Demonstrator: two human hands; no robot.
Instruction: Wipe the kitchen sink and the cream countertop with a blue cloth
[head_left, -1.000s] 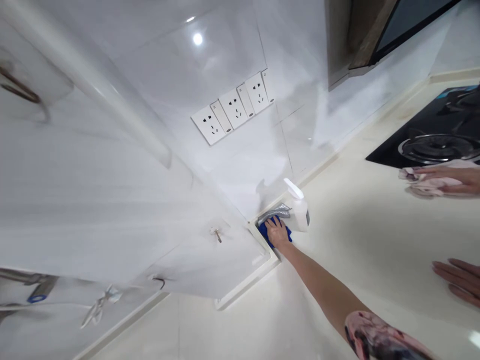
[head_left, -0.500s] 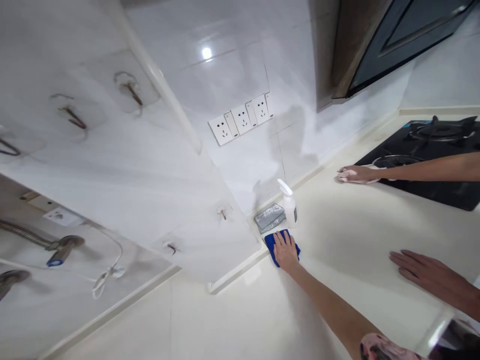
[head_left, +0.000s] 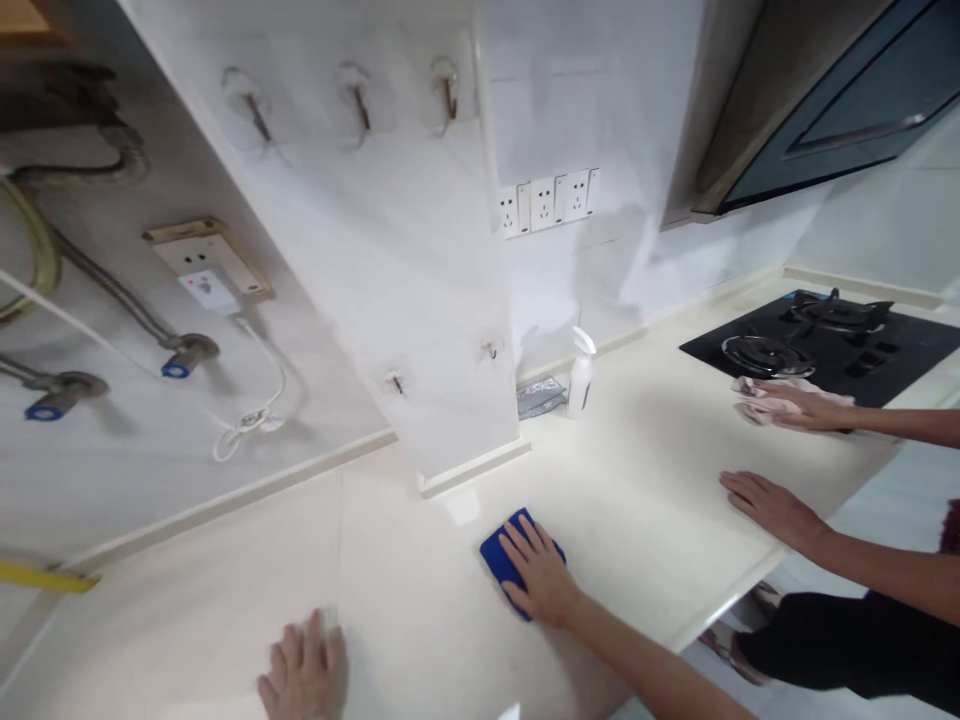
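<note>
My right hand [head_left: 541,577] presses a folded blue cloth [head_left: 501,556] against the pale countertop [head_left: 420,590], holding it under slightly spread fingers. At the bottom left, my left hand [head_left: 301,668] rests palm down on the same countertop, fingers somewhat apart and nothing visible in it; its outline is a little blurred. Beyond the wall corner stand a white spray bottle [head_left: 580,378] and, beside it, a grey shiny packet [head_left: 540,398], both apart from my hands.
At the right, another person's hand [head_left: 799,405] holds a pink cloth [head_left: 757,402] by the black gas stove [head_left: 817,345]; that person's other hand [head_left: 776,510] lies flat on the counter. A wall corner with hooks juts out [head_left: 450,400]. Pipes, valves and a plugged cable [head_left: 262,415] are at the left.
My right hand and the blue cloth have moved from beside the spray bottle towards the near counter. My left hand has come into view. The other person's pink cloth is nearer the stove's front edge.
</note>
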